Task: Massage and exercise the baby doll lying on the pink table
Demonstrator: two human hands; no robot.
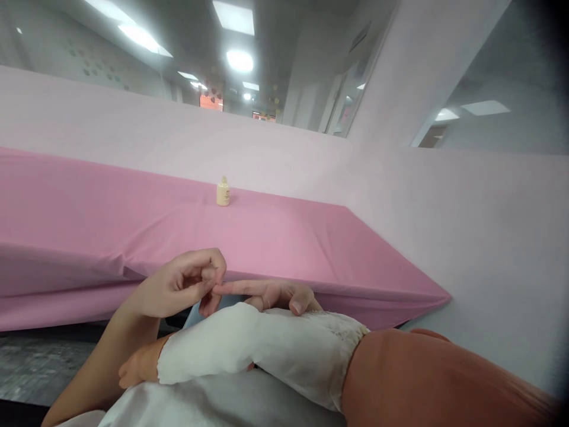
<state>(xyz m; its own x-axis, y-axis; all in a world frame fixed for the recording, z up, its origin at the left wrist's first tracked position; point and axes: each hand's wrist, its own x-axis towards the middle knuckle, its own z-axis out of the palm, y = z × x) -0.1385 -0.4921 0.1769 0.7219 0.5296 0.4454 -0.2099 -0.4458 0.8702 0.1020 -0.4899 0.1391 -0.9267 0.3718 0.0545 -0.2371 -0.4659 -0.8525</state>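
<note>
The left hand (184, 284) has its fingers (208, 274) curled and pinched closed on the tip of the right hand's (275, 295) outstretched finger, the right hand otherwise loosely curled and holding nothing, both low before the pink tabletop (133, 219), where a small pale bottle (223, 191) stands well apart near the back wall.

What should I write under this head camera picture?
Left hand pinches the right hand fingertip; small bottle stands on pink table.
</note>
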